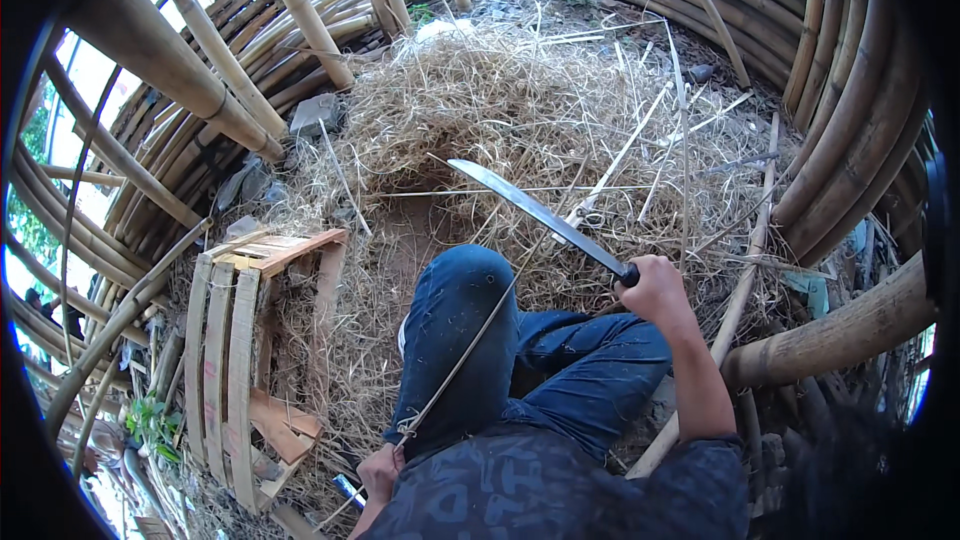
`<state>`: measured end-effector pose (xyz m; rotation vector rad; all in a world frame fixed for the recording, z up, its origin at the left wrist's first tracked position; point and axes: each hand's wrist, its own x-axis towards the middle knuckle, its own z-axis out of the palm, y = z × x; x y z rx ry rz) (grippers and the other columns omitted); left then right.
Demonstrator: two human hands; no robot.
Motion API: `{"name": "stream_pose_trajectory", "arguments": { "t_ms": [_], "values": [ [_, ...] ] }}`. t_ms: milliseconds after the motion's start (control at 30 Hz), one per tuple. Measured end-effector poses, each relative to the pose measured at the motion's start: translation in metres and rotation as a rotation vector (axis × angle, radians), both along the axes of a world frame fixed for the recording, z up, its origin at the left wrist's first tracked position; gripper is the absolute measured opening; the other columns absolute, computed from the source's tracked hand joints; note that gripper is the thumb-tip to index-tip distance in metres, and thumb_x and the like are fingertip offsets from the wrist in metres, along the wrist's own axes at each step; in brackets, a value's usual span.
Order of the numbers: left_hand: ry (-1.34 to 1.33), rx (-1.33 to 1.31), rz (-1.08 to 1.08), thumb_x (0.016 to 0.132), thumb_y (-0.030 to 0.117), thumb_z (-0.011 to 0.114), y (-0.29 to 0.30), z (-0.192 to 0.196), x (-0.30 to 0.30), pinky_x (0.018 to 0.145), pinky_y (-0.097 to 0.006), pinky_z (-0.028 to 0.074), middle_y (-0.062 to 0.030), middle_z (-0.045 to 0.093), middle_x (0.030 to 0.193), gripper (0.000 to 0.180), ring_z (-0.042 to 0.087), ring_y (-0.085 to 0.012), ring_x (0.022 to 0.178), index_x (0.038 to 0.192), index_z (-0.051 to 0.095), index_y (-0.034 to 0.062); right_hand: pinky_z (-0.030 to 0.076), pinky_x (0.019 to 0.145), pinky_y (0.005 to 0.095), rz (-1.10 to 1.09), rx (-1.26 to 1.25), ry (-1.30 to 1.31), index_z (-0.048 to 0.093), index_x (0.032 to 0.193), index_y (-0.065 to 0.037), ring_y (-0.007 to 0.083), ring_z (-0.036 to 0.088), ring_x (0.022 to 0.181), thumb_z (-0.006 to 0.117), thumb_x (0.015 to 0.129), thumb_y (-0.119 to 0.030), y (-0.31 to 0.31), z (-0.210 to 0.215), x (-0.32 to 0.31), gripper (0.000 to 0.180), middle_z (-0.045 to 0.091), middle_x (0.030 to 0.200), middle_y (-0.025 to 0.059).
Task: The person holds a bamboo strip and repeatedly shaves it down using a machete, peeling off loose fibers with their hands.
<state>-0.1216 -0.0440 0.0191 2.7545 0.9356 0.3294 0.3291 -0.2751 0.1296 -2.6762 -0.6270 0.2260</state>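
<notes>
A wall of bent bamboo poles (850, 90) ringed the work area, and a heap of dry shavings (520, 110) covered the ground in front of the seated person. A slatted bamboo frame (240, 340) stood to the person's left, well apart from both hands.

The right hand (658, 288) was clenched fully around the dark handle of a machete (540, 215). The blade's long axis ran diagonally, from the grip up and to the left, its tip pointing away from the person over the shavings. The whole blade lay beyond the grip, raised above the bent knee (465, 280).

The left hand (380, 470) sat low beside the left thigh, closed on the near end of a thin bamboo strip (470, 340). The strip's long axis rose from that grip up and to the right, across the knee, toward the machete. Whether the strip touched the blade could not be told. A short dark object (349, 489) lay just beside the left hand; its kind could not be determined.
</notes>
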Motion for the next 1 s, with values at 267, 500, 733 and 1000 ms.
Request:
{"name": "stream_pose_trajectory", "arguments": {
  "t_ms": [267,500,733,1000],
  "values": [
    [0.023,0.014,-0.008,0.090,0.030,0.055,0.006,-0.008,-0.002,0.044,-0.043,0.039,-0.0129,0.050,0.053,0.032,0.054,-0.0317,0.049,0.066,0.050,0.0090,0.054,0.072,0.0443,0.124,0.043,-0.088,0.067,0.077,-0.006,0.0354,0.067,0.074,0.069,0.070,-0.027,0.008,0.015,-0.021,0.022,0.066,0.073,0.0169],
    [0.020,-0.050,-0.039,0.089,0.029,0.056,0.013,-0.018,-0.004,0.044,-0.042,0.038,-0.0126,0.048,0.051,0.032,0.053,-0.0313,0.046,0.065,0.049,0.0094,0.054,0.076,0.0432,-0.034,-0.003,-0.153,0.066,0.076,-0.006,0.0336,0.067,0.076,0.067,0.073,-0.026,-0.001,0.002,0.006,0.019,0.067,0.074,0.0172],
    [-0.010,0.039,-0.062,0.089,0.028,0.057,0.012,-0.017,-0.006,0.043,-0.041,0.038,-0.0118,0.048,0.051,0.031,0.052,-0.0298,0.045,0.065,0.048,0.0095,0.055,0.070,0.0436,0.108,0.011,-0.097,0.065,0.076,-0.003,0.0332,0.067,0.071,0.065,0.074,-0.023,0.008,0.004,0.004,0.020,0.067,0.074,0.0177],
    [-0.028,0.034,-0.060,0.091,0.030,0.054,0.012,-0.017,-0.002,0.042,-0.041,0.037,-0.0120,0.047,0.050,0.036,0.051,-0.0297,0.044,0.063,0.046,0.0094,0.054,0.068,0.0450,0.095,0.064,-0.211,0.064,0.074,-0.005,0.0355,0.066,0.068,0.067,0.072,-0.026,0.002,0.005,0.003,0.022,0.065,0.068,0.0158]
  ]
}}
